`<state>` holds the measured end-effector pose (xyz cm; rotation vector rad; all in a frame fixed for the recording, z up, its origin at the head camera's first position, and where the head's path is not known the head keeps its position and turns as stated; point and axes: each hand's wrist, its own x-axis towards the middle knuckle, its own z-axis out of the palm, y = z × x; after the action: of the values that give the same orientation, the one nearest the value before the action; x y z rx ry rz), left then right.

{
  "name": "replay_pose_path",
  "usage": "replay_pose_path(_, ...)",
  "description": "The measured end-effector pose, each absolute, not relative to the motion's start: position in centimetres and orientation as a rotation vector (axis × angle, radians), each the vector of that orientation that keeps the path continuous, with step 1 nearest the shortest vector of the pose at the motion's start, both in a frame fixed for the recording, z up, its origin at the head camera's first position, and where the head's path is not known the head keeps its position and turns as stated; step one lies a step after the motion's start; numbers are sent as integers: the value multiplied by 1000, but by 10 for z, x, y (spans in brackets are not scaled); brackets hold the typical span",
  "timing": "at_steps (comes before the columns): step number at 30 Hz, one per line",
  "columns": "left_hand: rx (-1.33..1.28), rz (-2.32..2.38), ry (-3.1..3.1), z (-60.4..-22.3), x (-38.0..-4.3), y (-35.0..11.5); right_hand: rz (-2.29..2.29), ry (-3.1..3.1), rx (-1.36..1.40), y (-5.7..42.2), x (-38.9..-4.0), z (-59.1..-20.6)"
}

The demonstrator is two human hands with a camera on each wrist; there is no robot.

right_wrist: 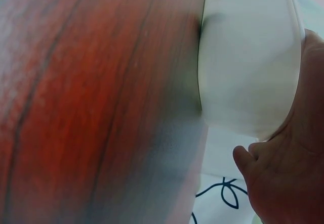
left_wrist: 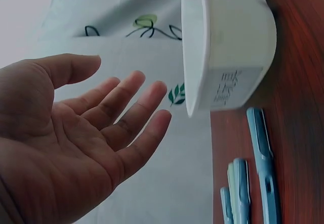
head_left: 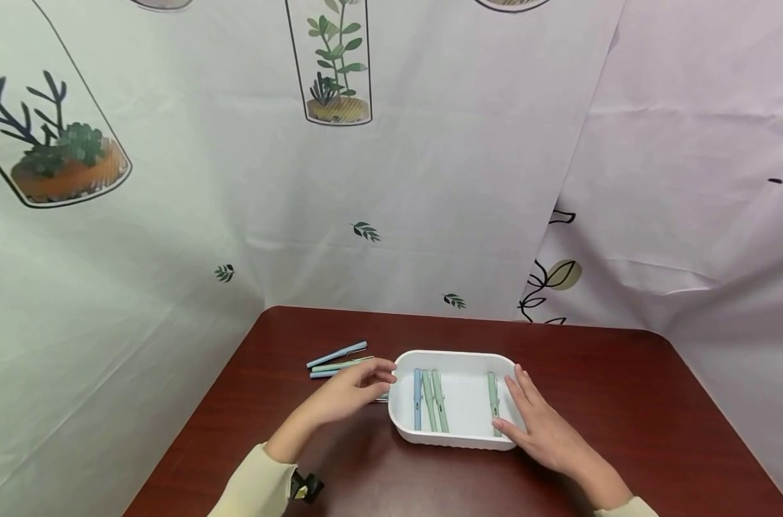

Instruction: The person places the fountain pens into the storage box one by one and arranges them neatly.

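Observation:
A white plastic tray (head_left: 456, 439) stands on the table. A blue pen (head_left: 417, 399) and two green pens lie side by side in its left part, and another green pen (head_left: 493, 395) lies at its right side. My left hand (head_left: 349, 391) hovers at the tray's left end, holding nothing, its fingers loosely bent; the left wrist view shows the bare palm. My right hand (head_left: 547, 431) lies along the tray's right end, fingers extended at the rim and thumb over the inside near the green pen. In the right wrist view the hand touches the tray's wall (right_wrist: 248, 62).
Left of the tray, a blue pen (head_left: 336, 355), a green pen (head_left: 340, 365) and more blue ones lie on the dark red wooden table (head_left: 269, 402). A blue pen (left_wrist: 263, 158) close to the tray is mostly covered by my left hand in the head view. Printed cloth (head_left: 430, 179) hangs behind.

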<state>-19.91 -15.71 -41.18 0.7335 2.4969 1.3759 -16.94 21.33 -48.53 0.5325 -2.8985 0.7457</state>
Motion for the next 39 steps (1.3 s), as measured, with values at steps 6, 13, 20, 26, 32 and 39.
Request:
replay_pose_path(6,758,1334,2530,-412,-198,-172,741,-2904,526,214,-170,-485)
replay_pose_path(13,786,1291,2565,-418,-198,-188,750,-2907,525,214,-170,-487)
replay_pose_path(20,758,1270,2604,-426,-200,-200,746,-2907,521,214,-171,-486)
replay_pose_path(26,761,1229,2645,-437,-205,-209,745,-2897,530,214,-172,-487)
replay_pose_path(32,721,1189,2656,-444,-208,-213,734,-2885,541,214,-172,-488)
replay_pose_path(39,718,1113,2714,-450,-212,-214,716,-2897,532,214,-172,-491)
